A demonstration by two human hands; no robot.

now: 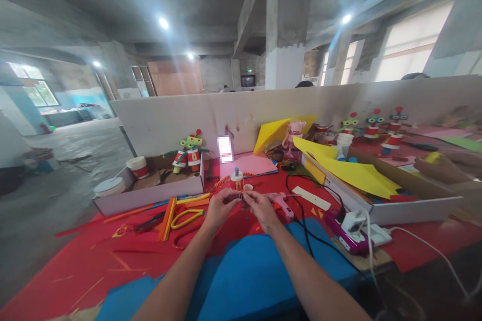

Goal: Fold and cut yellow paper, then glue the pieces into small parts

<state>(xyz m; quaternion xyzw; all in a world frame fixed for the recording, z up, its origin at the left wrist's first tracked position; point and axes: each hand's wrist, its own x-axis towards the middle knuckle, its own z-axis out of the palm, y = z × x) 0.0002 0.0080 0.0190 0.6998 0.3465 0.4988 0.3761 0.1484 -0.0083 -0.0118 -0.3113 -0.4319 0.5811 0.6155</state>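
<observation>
My left hand [225, 204] and my right hand [259, 206] meet over the middle of the red table cover, fingertips pinched together around something small and dark that I cannot make out. Just behind them stands a white and red paper-cup figure [237, 180] with a blue coil on top and springy folded-paper arms. A small pale cup or roll [247, 187] sits beside it. Close to my right hand lies a pink glue gun [283, 205]. Left of my left hand are yellow-handled scissors [188, 218] and orange and yellow paper strips [167, 219].
On the left, an open box [150, 197] holds finished-looking cup figures [194, 156]. Another box [406, 212] on the right carries yellow sheets [350, 173]. A purple power strip [347, 233] with plugs and black cables lies right. A white partition [165, 118] stands behind.
</observation>
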